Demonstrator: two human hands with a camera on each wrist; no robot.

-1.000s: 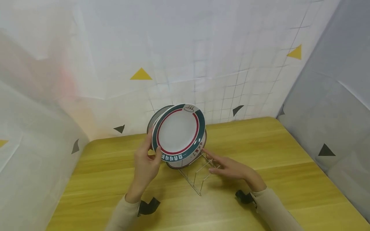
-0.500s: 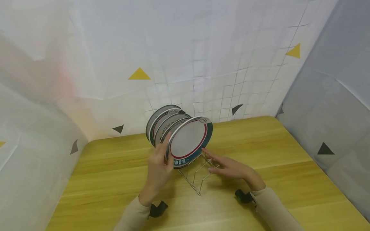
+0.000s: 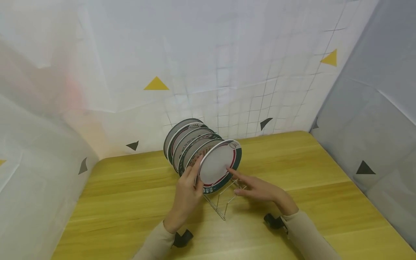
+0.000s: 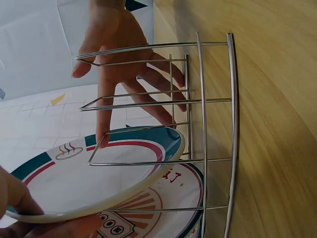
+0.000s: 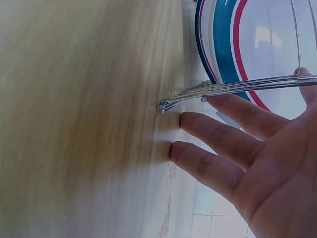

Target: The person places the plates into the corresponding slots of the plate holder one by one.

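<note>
My left hand pinches the left rim of a white plate with a teal rim band and a red ring. This plate is tilted at the front of a row of several plates standing in a wire dish rack. In the left wrist view its lower edge sits among the rack's prongs, close against a plate with a red design. My right hand is at the rack's right side, fingers spread and fairly straight, touching its wires. Some fingertips rest at the table surface.
The rack stands on a yellow wood-grain table. Its front end, nearest me, shows bare wire prongs. White sheeting with yellow and black triangles forms walls at the back and both sides.
My left hand has brought the teal-rimmed plate down and to the right, from above the row to its front, uncovering the plates behind. My right hand has stayed at the rack.
</note>
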